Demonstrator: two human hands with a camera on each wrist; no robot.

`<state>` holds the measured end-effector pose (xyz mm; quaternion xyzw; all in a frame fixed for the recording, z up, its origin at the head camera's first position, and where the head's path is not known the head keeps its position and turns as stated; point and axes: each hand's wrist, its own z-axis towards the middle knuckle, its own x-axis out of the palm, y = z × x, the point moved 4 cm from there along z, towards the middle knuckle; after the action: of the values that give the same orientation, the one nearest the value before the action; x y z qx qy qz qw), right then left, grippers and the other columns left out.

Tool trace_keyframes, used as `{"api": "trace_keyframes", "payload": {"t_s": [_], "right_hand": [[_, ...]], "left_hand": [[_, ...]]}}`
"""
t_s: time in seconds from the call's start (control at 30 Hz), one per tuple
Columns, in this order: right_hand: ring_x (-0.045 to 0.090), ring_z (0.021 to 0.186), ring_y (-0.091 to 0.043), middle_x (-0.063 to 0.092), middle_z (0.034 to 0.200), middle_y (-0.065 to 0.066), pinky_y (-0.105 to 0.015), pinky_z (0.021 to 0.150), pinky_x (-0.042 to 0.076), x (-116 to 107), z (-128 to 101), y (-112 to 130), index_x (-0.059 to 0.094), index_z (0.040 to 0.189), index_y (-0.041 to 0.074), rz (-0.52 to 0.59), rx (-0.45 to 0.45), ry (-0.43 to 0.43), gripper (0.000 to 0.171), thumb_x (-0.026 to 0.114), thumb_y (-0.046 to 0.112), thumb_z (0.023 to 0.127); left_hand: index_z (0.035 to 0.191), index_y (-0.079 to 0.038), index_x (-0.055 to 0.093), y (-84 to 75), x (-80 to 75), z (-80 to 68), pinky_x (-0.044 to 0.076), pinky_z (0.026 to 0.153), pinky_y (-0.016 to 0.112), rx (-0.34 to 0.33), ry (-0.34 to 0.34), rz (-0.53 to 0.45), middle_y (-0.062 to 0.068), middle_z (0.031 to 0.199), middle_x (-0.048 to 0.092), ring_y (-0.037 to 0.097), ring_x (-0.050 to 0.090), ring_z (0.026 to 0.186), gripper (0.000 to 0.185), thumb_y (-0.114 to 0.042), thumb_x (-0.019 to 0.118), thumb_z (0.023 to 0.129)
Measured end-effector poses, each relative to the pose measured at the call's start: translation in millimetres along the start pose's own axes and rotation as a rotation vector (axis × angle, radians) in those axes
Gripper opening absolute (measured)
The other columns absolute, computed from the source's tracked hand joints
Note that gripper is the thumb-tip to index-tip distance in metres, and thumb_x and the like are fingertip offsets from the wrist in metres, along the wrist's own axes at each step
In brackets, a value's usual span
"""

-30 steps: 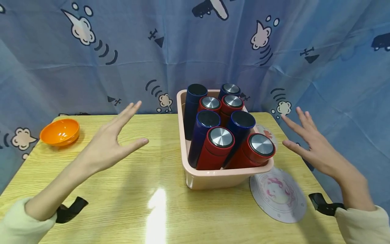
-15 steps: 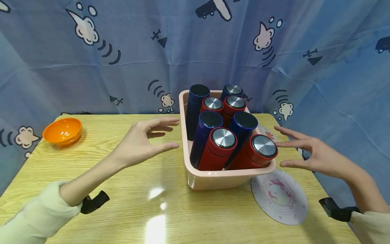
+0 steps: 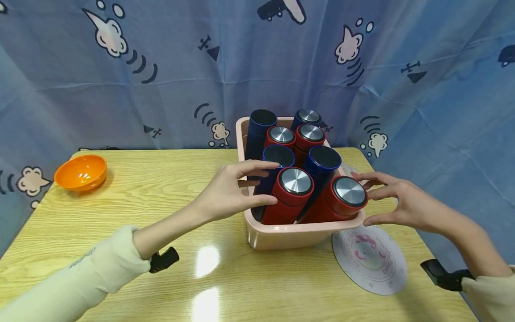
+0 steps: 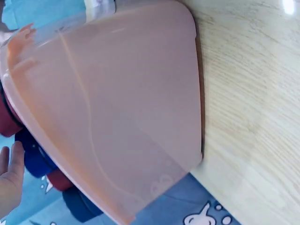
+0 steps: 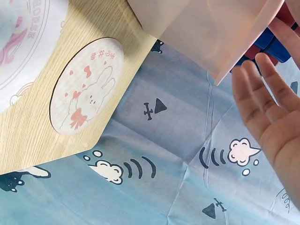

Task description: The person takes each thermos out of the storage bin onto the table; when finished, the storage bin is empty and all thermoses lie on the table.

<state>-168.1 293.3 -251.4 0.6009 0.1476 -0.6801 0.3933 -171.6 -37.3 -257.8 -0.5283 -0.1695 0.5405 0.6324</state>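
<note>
A pink plastic bin [image 3: 289,237] stands on the table, packed with several red and dark blue thermos bottles. My left hand [image 3: 233,188] reaches over the bin's left rim, thumb and fingers spread apart beside the front red thermos [image 3: 287,201]. Whether the thumb touches that thermos I cannot tell. A blue thermos [image 3: 277,156] is partly hidden behind the left fingers. At the bin's right rim, my right hand [image 3: 406,203] has loosely bent fingers near the tilted red thermos [image 3: 342,201], and nothing is in its grasp. The bin's wall [image 4: 117,103] fills the left wrist view.
Far left on the table sits an orange bowl [image 3: 80,173]. Right of the bin lies a round printed mat [image 3: 370,259]; a smaller round rabbit mat [image 5: 86,89] shows in the right wrist view. A blue patterned curtain [image 3: 181,67] hangs behind the table.
My left hand has moved right, from above the table to over the bin's left rim. My right hand has come down and left to the bin's right rim. The bottles have stayed put.
</note>
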Motion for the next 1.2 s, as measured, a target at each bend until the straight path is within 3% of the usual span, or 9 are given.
{"api": "trace_keyframes", "payload": {"t_s": [0.17,0.27,0.37,0.53,0.7,0.83,1.0,1.2], "right_hand": [[0.051,0.106,0.007,0.047,0.129,0.018,-0.022,0.071,0.055,2,2,-2,0.076,0.099,0.023,0.096,0.042,0.04,0.043,0.091,0.017,0.06],[0.056,0.1,0.007,0.046,0.127,0.021,-0.023,0.071,0.057,3,2,-3,0.075,0.102,0.018,0.2,0.1,0.076,0.042,0.089,0.012,0.063],[0.053,0.106,0.01,0.045,0.128,0.02,-0.023,0.073,0.057,5,4,-4,0.074,0.104,0.015,0.265,0.141,0.091,0.044,0.089,0.011,0.063],[0.037,0.117,0.015,0.046,0.129,0.01,-0.025,0.077,0.056,7,5,-5,0.074,0.102,0.016,0.275,0.19,0.096,0.045,0.091,0.014,0.06],[0.036,0.115,0.016,0.048,0.129,-0.004,-0.03,0.077,0.057,9,6,-7,0.074,0.102,0.014,0.267,0.226,0.101,0.045,0.091,0.014,0.06],[0.037,0.114,0.017,0.048,0.129,-0.008,-0.03,0.078,0.056,8,5,-7,0.074,0.102,0.012,0.281,0.23,0.101,0.044,0.09,0.012,0.061],[0.04,0.114,0.015,0.048,0.127,-0.001,-0.027,0.077,0.056,7,5,-6,0.074,0.103,0.01,0.302,0.215,0.097,0.043,0.089,0.01,0.062],[0.045,0.111,0.013,0.047,0.125,0.015,-0.032,0.073,0.058,6,3,-4,0.074,0.102,0.007,0.318,0.203,0.079,0.041,0.088,0.007,0.063]], "left_hand": [[0.127,-0.01,0.063,5.2,7.3,5.6,0.05,0.092,0.023,-0.025,0.008,-0.013,0.0,0.125,0.062,0.015,0.062,0.109,0.057,-0.013,0.084,0.074],[0.129,-0.01,0.061,7.3,10.9,8.6,0.049,0.093,0.022,-0.025,0.02,-0.024,0.0,0.127,0.061,0.012,0.061,0.109,0.06,-0.012,0.084,0.073],[0.13,-0.009,0.06,8.1,15.5,12.1,0.049,0.094,0.024,-0.004,0.047,-0.054,0.001,0.128,0.061,0.01,0.06,0.109,0.062,-0.01,0.084,0.074],[0.131,-0.007,0.058,9.2,22.1,16.9,0.051,0.091,0.025,0.039,0.075,-0.015,0.003,0.126,0.06,0.01,0.059,0.106,0.064,-0.01,0.084,0.073],[0.13,-0.008,0.06,8.8,26.0,18.0,0.051,0.089,0.022,0.057,0.08,0.048,0.003,0.124,0.056,0.012,0.056,0.107,0.064,-0.016,0.086,0.072],[0.128,-0.01,0.06,7.4,30.1,16.9,0.05,0.091,0.022,0.08,0.096,0.022,0.001,0.122,0.059,0.008,0.056,0.11,0.062,-0.015,0.086,0.072],[0.128,-0.01,0.056,9.8,34.6,15.8,0.05,0.091,0.022,0.083,0.128,-0.073,0.003,0.12,0.062,0.007,0.06,0.107,0.061,-0.011,0.084,0.074],[0.134,-0.008,0.052,12.4,36.8,14.2,0.049,0.092,0.021,0.057,0.159,-0.079,0.005,0.126,0.059,0.009,0.059,0.111,0.068,-0.01,0.084,0.074]]}}
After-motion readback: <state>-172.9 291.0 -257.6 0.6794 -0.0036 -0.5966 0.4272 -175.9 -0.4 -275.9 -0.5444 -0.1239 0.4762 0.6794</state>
